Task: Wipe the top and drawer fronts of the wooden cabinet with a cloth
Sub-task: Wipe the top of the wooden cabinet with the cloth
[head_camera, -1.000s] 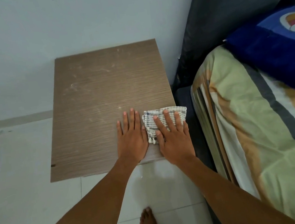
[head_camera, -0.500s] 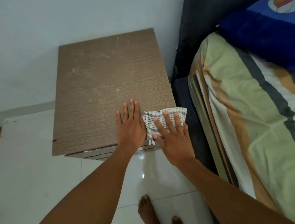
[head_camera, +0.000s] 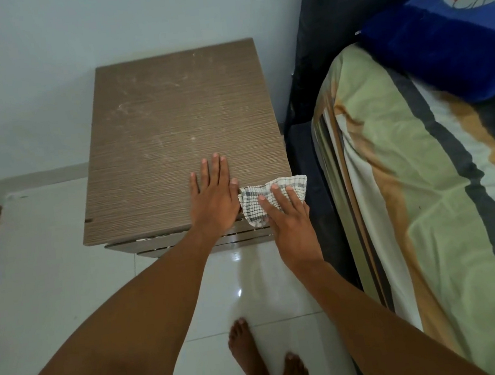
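Your brown wood-grain cabinet top [head_camera: 171, 128] stands beside the striped bed [head_camera: 411, 199], dusty streaks across its far half; your left hand [head_camera: 213, 200] lies flat, fingers straight; your right hand [head_camera: 286, 213] presses the folded white-and-grey checked cloth [head_camera: 254, 202] flat-fingered on the near right corner.

Cabinet [head_camera: 173, 140]: on the floor [head_camera: 49, 271], wall [head_camera: 70, 53] at its 12 o'clock.
Cloth [head_camera: 253, 206]: on the cabinet top's 5 o'clock corner, overhanging the front edge.
Right hand [head_camera: 291, 228]: flat on the cloth.
Left hand [head_camera: 213, 200]: on the top, just beside the cloth at 9 o'clock.
Bed [head_camera: 429, 228]: 3 o'clock of the cabinet, pillow [head_camera: 440, 51] on it.
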